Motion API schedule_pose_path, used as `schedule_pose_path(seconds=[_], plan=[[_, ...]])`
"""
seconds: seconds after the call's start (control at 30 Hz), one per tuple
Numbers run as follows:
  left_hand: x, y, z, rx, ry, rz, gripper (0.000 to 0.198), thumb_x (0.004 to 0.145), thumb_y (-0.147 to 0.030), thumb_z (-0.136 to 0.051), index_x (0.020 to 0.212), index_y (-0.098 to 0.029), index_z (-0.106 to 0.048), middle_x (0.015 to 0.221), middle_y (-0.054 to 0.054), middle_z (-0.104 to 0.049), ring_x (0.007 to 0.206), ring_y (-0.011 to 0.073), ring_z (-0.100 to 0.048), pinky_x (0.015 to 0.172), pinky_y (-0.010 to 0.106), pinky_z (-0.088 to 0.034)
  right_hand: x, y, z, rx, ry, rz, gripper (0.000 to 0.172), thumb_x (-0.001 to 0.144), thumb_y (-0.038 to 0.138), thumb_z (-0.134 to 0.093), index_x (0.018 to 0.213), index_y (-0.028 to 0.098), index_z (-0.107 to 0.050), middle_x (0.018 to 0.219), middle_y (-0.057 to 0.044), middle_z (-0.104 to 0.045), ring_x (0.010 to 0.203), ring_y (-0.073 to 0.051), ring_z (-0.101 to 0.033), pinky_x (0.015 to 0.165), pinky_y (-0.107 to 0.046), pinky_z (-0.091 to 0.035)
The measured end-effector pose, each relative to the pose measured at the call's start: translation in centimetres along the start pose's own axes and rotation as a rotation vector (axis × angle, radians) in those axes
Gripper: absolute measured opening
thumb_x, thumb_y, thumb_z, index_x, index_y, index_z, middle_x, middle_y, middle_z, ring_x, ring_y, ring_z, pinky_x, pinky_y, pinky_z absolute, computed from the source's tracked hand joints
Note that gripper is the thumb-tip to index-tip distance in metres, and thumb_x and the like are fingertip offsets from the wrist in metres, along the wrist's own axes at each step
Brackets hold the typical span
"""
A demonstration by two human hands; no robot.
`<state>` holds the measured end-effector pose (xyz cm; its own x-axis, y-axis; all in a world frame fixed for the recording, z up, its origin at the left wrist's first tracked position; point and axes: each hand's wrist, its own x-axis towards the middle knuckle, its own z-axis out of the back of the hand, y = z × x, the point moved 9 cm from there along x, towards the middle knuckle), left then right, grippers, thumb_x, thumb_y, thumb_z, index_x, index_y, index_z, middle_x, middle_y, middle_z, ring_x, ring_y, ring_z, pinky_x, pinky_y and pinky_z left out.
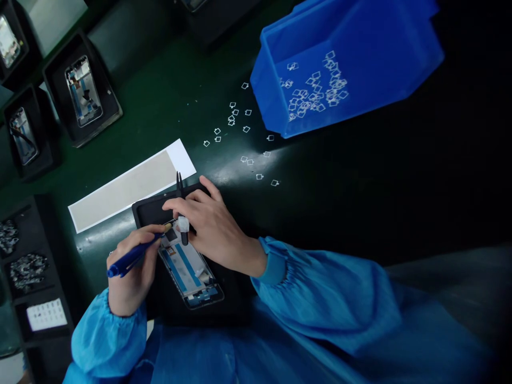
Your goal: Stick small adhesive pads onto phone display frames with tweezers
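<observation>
A phone frame (192, 269) lies in a black holder tray (148, 210) in front of me on the dark green table. My left hand (130, 272) is closed around a blue pen-like tool (128, 260), its tip reaching the upper end of the phone frame. My right hand (212, 224) is closed on black tweezers (181, 205), whose points stick up past my fingers; a small white piece sits by my fingertips over the phone frame. Both sleeves are blue.
A white and grey paper strip (130, 184) lies left of the holder. Several small white square rings (236, 120) are scattered toward a tilted blue bin (360, 32) holding more. Black trays with phone frames (82, 90) stand far left; compartment trays with small parts (28, 269) sit lower left.
</observation>
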<state>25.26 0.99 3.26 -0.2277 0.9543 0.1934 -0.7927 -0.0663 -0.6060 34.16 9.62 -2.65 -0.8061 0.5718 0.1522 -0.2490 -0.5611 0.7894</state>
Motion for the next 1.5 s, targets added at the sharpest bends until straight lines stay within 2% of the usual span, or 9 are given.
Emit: schedule_pose_path(seconds=[0.27,0.53,0.63,0.77,0.87,1.07,1.2,1.33,1.5], plan=[[-0.3,0.0,-0.5,0.018,0.055,-0.04,0.02,0.088,-0.008,-0.061,0.101,-0.022,-0.055,0.102,0.005,-0.074,0.095,0.0177,-0.073,0.082,0.03,-0.059,0.0,0.1,0.2,0.007,-0.022,0.008,0.048,0.075,-0.004,-0.049,0.115,0.022,-0.055,0.084,0.002,-0.064,0.09,-0.02,-0.059,0.12,-0.055,-0.016],[-1.4,-0.6,-1.4,0.212,0.162,-0.16,0.012,0.092,-0.018,-0.059,0.103,-0.023,-0.06,0.114,0.008,-0.073,0.101,0.0198,-0.071,0.081,0.029,-0.059,0.1,0.1,0.3,0.051,-0.014,0.006,0.035,0.082,0.006,-0.052,0.114,0.022,-0.055,0.085,0.002,-0.065,0.089,-0.02,-0.059,0.12,-0.054,-0.015],[-1.1,-0.2,-1.2,0.121,0.099,-0.106,0.01,0.092,-0.015,-0.058,0.099,-0.022,-0.057,0.108,0.007,-0.074,0.097,0.0184,-0.073,0.08,0.029,-0.06,0.1,0.1,0.2,0.019,-0.032,0.006,0.039,0.079,0.003,-0.053,0.112,0.023,-0.056,0.084,0.002,-0.064,0.088,-0.02,-0.059,0.12,-0.052,-0.016],[-1.3,1.6,-0.2,-0.079,-0.116,0.046,0.018,0.091,-0.011,-0.059,0.1,-0.023,-0.05,0.097,0.005,-0.073,0.093,0.0181,-0.073,0.08,0.034,-0.06,0.0,0.1,0.1,-0.044,-0.059,0.001,0.047,0.075,-0.004,-0.052,0.113,0.022,-0.058,0.08,0.002,-0.062,0.086,-0.02,-0.058,0.121,-0.05,-0.017],[-1.7,1.8,0.1,-0.144,-0.191,0.051,0.022,0.09,-0.01,-0.059,0.102,-0.023,-0.047,0.096,0.004,-0.073,0.093,0.0183,-0.073,0.08,0.035,-0.061,-0.1,0.2,0.1,-0.065,-0.074,0.009,0.046,0.076,-0.004,-0.051,0.113,0.021,-0.059,0.079,0.002,-0.061,0.087,-0.02,-0.058,0.121,-0.05,-0.016],[-1.4,-0.9,-1.4,0.109,0.04,-0.134,0.021,0.089,-0.007,-0.06,0.104,-0.022,-0.057,0.109,0.007,-0.074,0.098,0.0185,-0.072,0.082,0.029,-0.06,0.0,0.2,0.1,-0.023,-0.057,-0.001,0.036,0.08,0.005,-0.052,0.111,0.022,-0.058,0.079,0.002,-0.061,0.087,-0.02,-0.058,0.12,-0.051,-0.016],[-1.1,-2.3,-1.6,0.212,0.063,-0.215,0.029,0.087,-0.008,-0.064,0.112,-0.021,-0.058,0.115,0.009,-0.072,0.102,0.0195,-0.071,0.085,0.028,-0.058,0.0,0.2,0.2,-0.001,-0.055,-0.013,0.037,0.078,0.003,-0.051,0.109,0.022,-0.059,0.079,0.003,-0.063,0.086,-0.019,-0.058,0.12,-0.048,-0.015],[-1.2,-1.0,-1.4,0.064,-0.001,-0.105,0.025,0.088,-0.006,-0.062,0.107,-0.021,-0.057,0.11,0.007,-0.073,0.099,0.0175,-0.071,0.084,0.028,-0.057,0.0,0.3,0.2,-0.026,-0.09,-0.012,0.035,0.079,0.004,-0.053,0.109,0.022,-0.059,0.078,0.002,-0.063,0.086,-0.02,-0.058,0.12,-0.048,-0.016],[-2.5,2.6,-0.2,-0.175,-0.242,0.151,0.022,0.09,-0.01,-0.06,0.106,-0.021,-0.05,0.1,0.005,-0.071,0.096,0.0182,-0.071,0.084,0.036,-0.058,0.0,0.5,0.0,-0.083,-0.101,0.003,0.045,0.074,-0.002,-0.055,0.112,0.021,-0.059,0.079,0.002,-0.063,0.088,-0.021,-0.057,0.121,-0.049,-0.015]])
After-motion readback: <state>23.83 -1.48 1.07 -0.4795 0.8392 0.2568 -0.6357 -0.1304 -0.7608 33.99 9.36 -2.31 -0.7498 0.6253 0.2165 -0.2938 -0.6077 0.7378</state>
